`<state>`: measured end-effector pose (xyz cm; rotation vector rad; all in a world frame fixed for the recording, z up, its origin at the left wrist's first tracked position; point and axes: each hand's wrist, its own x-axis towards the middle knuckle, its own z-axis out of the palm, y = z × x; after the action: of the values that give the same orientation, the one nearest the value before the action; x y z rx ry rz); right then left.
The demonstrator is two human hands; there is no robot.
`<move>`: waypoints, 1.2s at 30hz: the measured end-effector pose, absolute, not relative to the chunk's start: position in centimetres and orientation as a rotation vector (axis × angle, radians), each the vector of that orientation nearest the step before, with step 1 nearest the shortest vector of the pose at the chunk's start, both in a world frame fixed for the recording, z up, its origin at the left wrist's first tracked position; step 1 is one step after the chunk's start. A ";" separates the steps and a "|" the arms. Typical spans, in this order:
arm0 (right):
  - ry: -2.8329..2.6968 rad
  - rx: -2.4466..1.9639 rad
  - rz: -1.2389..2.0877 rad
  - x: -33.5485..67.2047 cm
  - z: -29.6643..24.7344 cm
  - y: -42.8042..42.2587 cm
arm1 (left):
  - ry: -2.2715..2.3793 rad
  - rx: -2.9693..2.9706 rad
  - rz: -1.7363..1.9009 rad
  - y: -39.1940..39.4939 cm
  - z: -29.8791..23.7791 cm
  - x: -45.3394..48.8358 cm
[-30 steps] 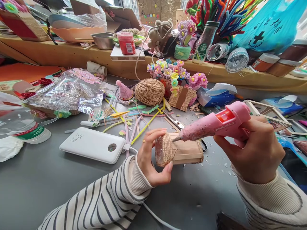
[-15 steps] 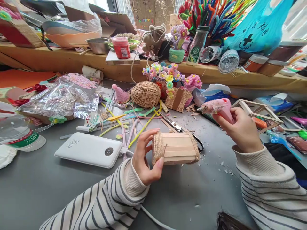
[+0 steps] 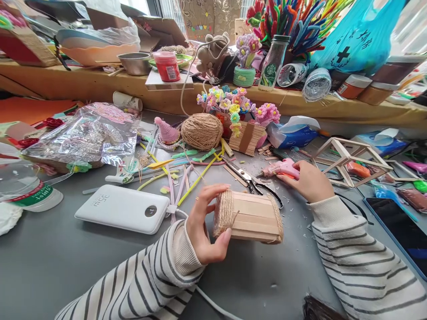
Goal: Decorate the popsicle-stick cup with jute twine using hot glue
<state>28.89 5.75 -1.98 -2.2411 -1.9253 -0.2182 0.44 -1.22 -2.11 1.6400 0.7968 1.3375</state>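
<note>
Well to the left of the ball of twine (image 3: 202, 132) and nearer us, we see a plastic bottle (image 3: 37, 196) with a green label. A clear plastic package (image 3: 85, 131) lies to the ball's left, and a white power bank (image 3: 122, 208) to its left and nearer us. Just beside the ball on the left, we see a pink cone (image 3: 167, 132). Directly on our side of the ball, the left hand (image 3: 204, 231) has its fingers and thumb closed around the twine-wrapped end of a stick-covered cylinder (image 3: 255, 217), which lies to the ball's near right; we cannot tell whether it touches the table. Black-handled scissors (image 3: 247, 178) lie open to the ball's near right, while a bundle of craft sticks (image 3: 246, 138) is near its right side. Further right and nearer us than the ball, the right hand (image 3: 312, 180) grips a pink glue gun (image 3: 283, 169), its fingers bent over the back part. Well to the ball's right, we see a wooden frame (image 3: 349, 157), then a dark-screened phone (image 3: 396, 231) nearer us.
</note>
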 end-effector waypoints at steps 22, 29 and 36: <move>-2.349 -0.722 0.172 19.8 6.3 -1.9 | 0.661 1.873 1.277 -1.3 -1.8 0.5; -2.361 -0.676 0.133 19.6 6.0 -1.8 | 0.656 1.874 1.266 -1.3 -1.9 0.5; -2.326 -0.684 0.182 19.4 5.5 -1.8 | 0.657 1.880 1.274 -1.3 -1.9 0.6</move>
<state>19.44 -1.82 5.51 -0.6845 -2.3256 0.1821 0.56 -1.29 -1.93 1.8796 0.6568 1.2738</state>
